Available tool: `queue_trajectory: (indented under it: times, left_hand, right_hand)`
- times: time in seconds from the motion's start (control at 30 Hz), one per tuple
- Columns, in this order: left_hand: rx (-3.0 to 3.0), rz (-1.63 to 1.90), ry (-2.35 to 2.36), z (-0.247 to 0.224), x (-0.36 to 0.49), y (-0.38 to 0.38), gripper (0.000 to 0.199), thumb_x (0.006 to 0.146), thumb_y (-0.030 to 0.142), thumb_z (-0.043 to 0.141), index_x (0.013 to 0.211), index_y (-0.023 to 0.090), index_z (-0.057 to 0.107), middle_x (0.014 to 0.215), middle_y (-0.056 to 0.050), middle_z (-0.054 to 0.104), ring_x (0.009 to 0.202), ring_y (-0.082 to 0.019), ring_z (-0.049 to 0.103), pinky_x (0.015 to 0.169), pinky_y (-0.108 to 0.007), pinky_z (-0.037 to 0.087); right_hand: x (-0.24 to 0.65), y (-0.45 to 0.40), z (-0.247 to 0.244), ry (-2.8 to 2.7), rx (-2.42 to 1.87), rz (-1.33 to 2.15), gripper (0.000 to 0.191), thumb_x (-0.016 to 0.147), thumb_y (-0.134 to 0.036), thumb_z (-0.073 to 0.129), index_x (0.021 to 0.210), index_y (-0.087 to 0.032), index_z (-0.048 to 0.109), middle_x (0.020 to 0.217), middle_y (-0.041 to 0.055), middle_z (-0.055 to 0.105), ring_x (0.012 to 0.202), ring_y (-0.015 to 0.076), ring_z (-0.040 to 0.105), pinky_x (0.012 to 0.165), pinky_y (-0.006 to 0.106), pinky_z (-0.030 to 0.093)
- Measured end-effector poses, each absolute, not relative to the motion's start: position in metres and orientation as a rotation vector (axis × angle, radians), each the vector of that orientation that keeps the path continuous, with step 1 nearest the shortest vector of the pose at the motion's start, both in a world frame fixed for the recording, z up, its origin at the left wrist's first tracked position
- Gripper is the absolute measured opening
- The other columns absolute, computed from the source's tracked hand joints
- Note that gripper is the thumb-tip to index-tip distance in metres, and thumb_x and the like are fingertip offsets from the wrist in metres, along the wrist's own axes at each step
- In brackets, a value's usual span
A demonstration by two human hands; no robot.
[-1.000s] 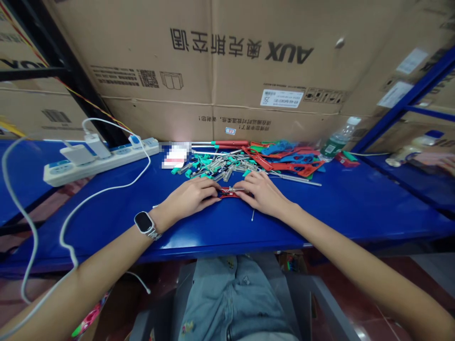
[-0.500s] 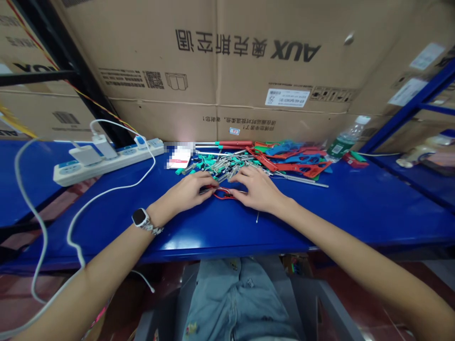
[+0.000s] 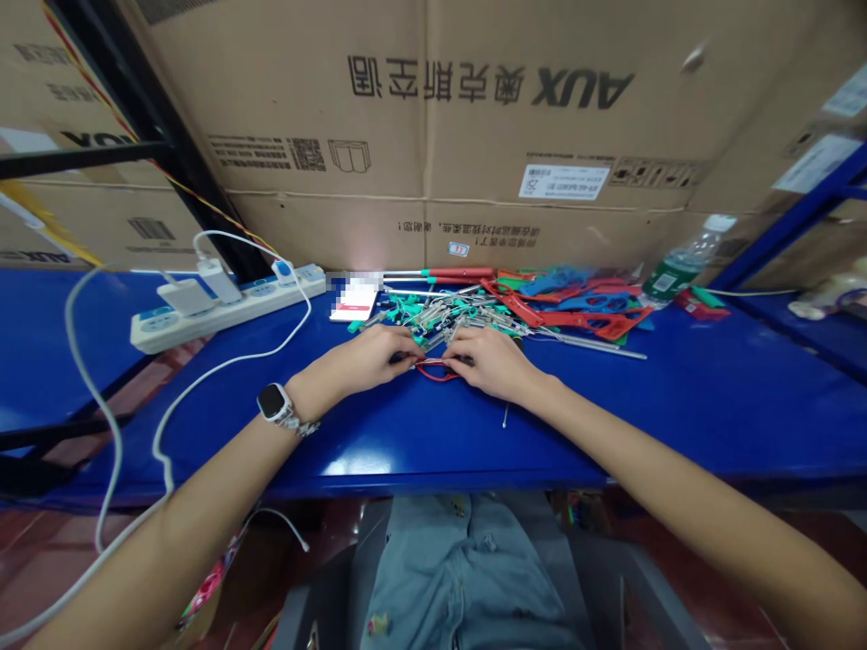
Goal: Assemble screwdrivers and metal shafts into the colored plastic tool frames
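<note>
Left hand (image 3: 383, 357) and right hand (image 3: 491, 361) pinching thin pale strand (image 3: 432, 361); right fingers more bunched than before. Red piece (image 3: 437, 376) still between hands, over counter (image 3: 433, 442). Green-and-metal pile (image 3: 433, 314) beyond.

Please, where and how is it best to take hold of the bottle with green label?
Grip the bottle by its rounded upper body, above the green label, probably from the near side: cardboard stands behind, while the red box and coloured pieces crowd its base.

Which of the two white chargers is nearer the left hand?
The right-hand charger; the other charger sits toward the left end of the power strip, farther from the left hand.
</note>
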State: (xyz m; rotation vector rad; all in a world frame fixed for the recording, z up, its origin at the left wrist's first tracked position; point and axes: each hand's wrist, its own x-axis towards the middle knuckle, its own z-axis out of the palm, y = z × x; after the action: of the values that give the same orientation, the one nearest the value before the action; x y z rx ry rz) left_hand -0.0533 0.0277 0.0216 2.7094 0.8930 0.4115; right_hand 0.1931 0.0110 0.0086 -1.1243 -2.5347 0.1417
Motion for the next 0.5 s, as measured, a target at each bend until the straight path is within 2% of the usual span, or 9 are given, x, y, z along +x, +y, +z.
queue_trajectory:
  times: [0.13, 0.3, 0.5]
  left_hand:
    - [2.7, 0.35, 0.927, 0.0243, -0.0534, 0.0283, 0.023, 0.097, 0.033, 0.063, 0.106, 0.018, 0.078, 0.101, -0.01, 0.074, 0.085, -0.02, 0.068, 0.082, -0.034, 0.053]
    - [2.743, 0.281, 0.949, 0.0224, -0.0588, 0.0317, 0.031, 0.088, 0.017, 0.06, 0.114, 0.018, 0.077, 0.104, -0.009, 0.074, 0.084, -0.018, 0.068, 0.081, -0.032, 0.053]
    - [2.789, 0.321, 0.892, 0.0242, -0.0584, 0.0348, 0.027, 0.098, 0.019, 0.051, 0.102, 0.019, 0.077, 0.096, -0.008, 0.072, 0.081, -0.017, 0.067, 0.078, -0.031, 0.053]
  right_hand:
    - [0.1923, 0.0113, 0.007, -2.528, -1.115, 0.128, 0.016, 0.098, -0.018, 0.064, 0.093, -0.019, 0.079, 0.099, 0.0057, 0.076, 0.088, 0.0188, 0.065, 0.076, 0.031, 0.04]
    - [0.1922, 0.0114, 0.0078, -2.533, -1.122, 0.128, 0.016, 0.098, -0.019, 0.064, 0.093, -0.02, 0.079, 0.099, 0.0061, 0.075, 0.087, 0.0186, 0.064, 0.075, 0.031, 0.04]
    - [0.1918, 0.0107, 0.0117, -2.556, -1.119, 0.149, 0.016, 0.098, -0.017, 0.064, 0.094, -0.02, 0.079, 0.102, 0.0064, 0.075, 0.089, 0.019, 0.064, 0.076, 0.031, 0.041]
